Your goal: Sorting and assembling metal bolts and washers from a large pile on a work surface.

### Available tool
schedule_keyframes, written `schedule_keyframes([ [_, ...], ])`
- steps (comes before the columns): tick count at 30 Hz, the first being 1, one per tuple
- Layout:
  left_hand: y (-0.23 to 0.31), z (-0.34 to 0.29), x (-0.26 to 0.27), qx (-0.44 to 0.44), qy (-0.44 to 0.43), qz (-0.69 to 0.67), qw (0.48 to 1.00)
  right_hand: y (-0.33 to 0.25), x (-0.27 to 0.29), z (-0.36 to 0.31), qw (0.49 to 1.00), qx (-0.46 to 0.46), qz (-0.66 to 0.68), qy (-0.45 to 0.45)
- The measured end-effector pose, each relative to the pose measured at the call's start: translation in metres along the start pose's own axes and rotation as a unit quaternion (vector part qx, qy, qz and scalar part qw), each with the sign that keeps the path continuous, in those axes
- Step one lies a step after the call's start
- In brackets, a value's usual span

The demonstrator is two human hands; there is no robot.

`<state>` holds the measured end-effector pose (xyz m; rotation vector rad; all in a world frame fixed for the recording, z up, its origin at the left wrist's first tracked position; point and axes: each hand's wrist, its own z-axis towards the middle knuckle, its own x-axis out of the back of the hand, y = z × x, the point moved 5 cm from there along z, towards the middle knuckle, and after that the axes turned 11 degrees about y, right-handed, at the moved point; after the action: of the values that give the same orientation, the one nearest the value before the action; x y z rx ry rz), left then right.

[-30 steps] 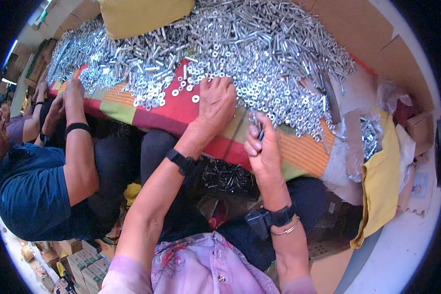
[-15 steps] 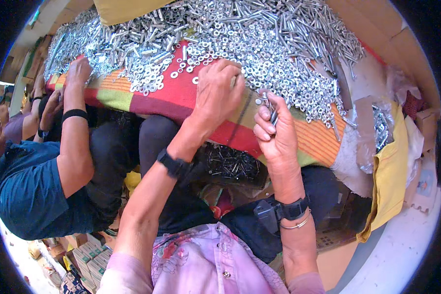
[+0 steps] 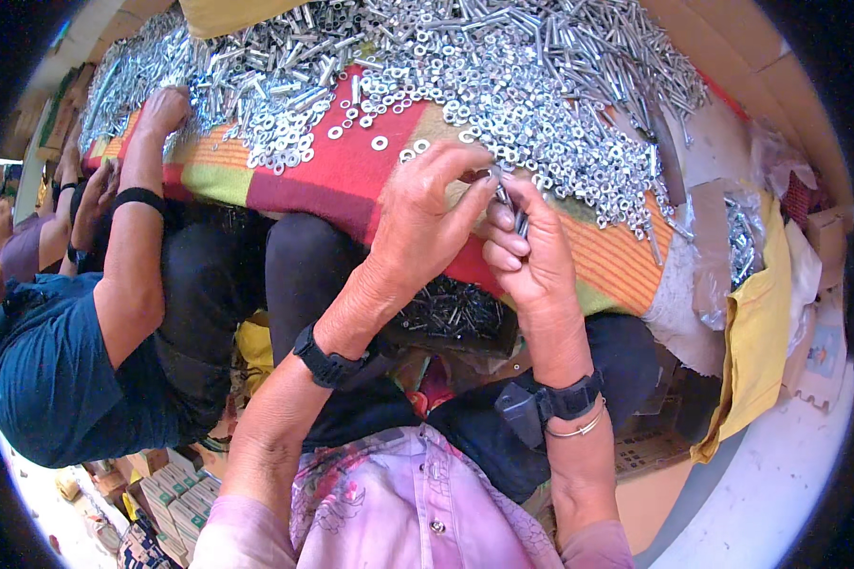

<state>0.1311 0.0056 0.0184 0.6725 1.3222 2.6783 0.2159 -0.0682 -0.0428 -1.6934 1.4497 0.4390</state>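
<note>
My right hand (image 3: pixel 543 248) is closed around a silver metal bolt (image 3: pixel 521 222), which points up and away from me. Thumb and forefinger of my left hand (image 3: pixel 425 207) are pinched at the upper end of that bolt. Whatever small piece sits between those fingertips is too small to make out. Both hands are close together above the near edge of a checked cloth (image 3: pixel 313 194). Just beyond them lies a heap of loose silver nuts (image 3: pixel 541 142), and flat washers (image 3: pixel 280 142) lie farther left.
Long bolts (image 3: pixel 579 43) pile up at the back. A box of dark screws (image 3: pixel 454 311) sits below my hands. At the right are a plastic bag of metal parts (image 3: pixel 742 245) and a yellow sack (image 3: pixel 745 351). A co-worker's arm (image 3: pixel 135 256) reaches into the pile at left.
My left hand has come from the nuts to the bolt in my right hand, its fingertips now at the bolt's end. The co-worker's hand has moved farther into the pile.
</note>
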Motion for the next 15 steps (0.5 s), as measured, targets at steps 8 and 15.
schedule_keyframes([
  [8,-0.003,-0.006,0.0,0.229,-0.052,-0.248,0.94,-0.012,-0.01,-0.01,0.972,0.174,-0.154,0.018],
  [15,-0.007,-0.012,-0.002,0.329,-0.078,-0.387,0.858,-0.037,-0.044,-0.054,0.493,0.7,-0.512,0.067],
])
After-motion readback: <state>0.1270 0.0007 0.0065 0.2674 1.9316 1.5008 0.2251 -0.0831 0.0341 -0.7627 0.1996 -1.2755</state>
